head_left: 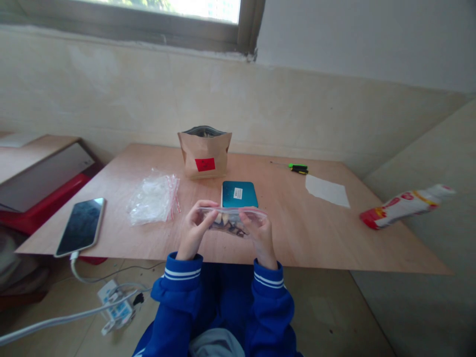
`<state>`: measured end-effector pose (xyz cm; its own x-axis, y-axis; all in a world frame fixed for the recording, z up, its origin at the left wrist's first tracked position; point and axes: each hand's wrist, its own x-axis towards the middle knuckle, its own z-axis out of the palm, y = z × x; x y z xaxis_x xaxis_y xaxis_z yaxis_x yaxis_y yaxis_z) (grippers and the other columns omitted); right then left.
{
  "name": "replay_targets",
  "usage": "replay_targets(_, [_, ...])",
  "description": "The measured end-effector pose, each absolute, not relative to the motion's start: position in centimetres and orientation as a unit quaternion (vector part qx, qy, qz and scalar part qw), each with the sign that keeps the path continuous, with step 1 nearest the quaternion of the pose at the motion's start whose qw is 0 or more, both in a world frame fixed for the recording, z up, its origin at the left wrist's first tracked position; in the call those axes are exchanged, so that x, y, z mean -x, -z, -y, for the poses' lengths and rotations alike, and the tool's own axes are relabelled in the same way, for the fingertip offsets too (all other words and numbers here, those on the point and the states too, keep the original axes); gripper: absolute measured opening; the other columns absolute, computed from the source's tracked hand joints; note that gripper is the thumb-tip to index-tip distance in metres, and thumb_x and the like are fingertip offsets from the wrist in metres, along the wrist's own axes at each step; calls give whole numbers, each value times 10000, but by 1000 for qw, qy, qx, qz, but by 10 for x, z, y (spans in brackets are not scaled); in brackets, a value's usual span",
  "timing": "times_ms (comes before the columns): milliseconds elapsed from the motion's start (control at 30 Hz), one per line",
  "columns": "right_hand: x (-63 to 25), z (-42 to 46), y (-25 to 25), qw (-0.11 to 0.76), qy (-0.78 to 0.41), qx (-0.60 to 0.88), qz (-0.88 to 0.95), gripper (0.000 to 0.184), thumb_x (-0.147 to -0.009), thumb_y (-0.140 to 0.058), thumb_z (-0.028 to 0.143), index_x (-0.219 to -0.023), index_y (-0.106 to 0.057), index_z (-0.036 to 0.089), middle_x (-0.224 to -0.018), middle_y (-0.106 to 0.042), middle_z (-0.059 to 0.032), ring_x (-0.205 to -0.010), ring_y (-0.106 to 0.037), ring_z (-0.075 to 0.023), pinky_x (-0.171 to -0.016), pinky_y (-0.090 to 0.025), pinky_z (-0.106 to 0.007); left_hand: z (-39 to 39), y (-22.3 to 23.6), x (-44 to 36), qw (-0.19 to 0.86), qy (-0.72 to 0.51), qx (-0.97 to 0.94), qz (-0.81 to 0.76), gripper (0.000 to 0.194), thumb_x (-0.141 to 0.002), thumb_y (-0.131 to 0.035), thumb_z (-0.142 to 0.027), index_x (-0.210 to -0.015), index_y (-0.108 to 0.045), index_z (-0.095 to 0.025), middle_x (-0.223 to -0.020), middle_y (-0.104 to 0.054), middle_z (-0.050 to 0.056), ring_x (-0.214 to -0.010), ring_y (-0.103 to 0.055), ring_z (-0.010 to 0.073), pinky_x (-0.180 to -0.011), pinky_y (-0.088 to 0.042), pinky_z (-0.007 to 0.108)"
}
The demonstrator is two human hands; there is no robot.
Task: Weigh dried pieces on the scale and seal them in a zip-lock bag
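Pinching small zip bag (232, 220) by its top strip w/ both hands, left hand (193, 228) & right hand (260, 233) fingers pressed along seal, holding it level above table (316, 238) edge, contents hanging below.

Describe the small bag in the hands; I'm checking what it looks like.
The small zip bag is clear plastic with a reddish strip along its top edge. It is held level above the plywood table's near edge, the left hand pinching its left end and the right hand its right. Dark and pale pieces show inside; what they are cannot be told.
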<state>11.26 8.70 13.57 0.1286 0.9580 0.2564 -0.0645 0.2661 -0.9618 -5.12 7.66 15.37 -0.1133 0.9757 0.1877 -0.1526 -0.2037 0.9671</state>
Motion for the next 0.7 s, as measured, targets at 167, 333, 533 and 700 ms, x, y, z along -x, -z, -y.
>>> replay_targets(167, [-113,-88,-135,613,-410,440,512,194,-778,-713,381,-773,-710,186,-777,-694,-19,-748,-653,-163,-716,-524,-295,-78,-157,52,459,-589,-501,-439,215,-738,-746,-362,-843,-685,-184,-812,-691,25,-703,-635,132,-630,-511,230])
replay_targets(333, [-115,-87,-136,613,-388,440,529,187,-792,-697,377,-776,-708,191,-767,-686,-14,-739,-644,-160,-700,-520,-289,-79,-157,53,438,-587,-513,-448,200,-737,-747,-357,-799,-693,-175,-809,-698,34,-722,-650,147,-645,-525,243])
replay_targets(533, [-111,-85,-136,624,-367,452,521,176,-791,-698,375,-780,-711,200,-784,-694,-16,-770,-661,-169,-725,-540,-313,-79,-157,52,386,-601,-523,-464,180,-737,-745,-351,-778,-708,-179,-786,-704,41,-724,-650,163,-639,-523,257])
replay_targets(700, [-109,-85,-139,631,-334,454,533,181,-804,-685,372,-768,-686,194,-793,-674,-21,-793,-654,-170,-740,-542,-313,-77,-155,51,366,-605,-526,-473,175,-755,-732,-349,-799,-711,-181,-813,-706,39,-758,-653,161,-662,-511,250])
